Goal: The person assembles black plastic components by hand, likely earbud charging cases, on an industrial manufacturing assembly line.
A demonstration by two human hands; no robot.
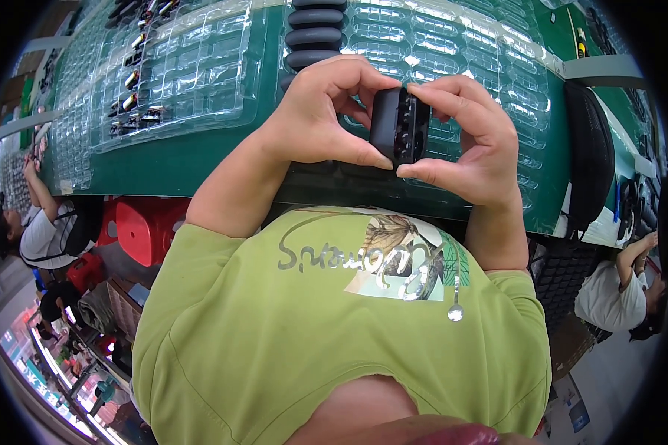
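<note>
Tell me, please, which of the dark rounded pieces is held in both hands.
It is the black case, gripped by the left hand and right hand; the other dark pieces line up in a column.

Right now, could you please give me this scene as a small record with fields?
Left hand: holds left side of small black box-shaped object
Right hand: holds its right side
Worktop: green table
On left: clear plastic tray with small dark parts
Beyond hands: dark-grey rounded objects, clear moulded plastic sheet
On right: black rounded pouch
</note>
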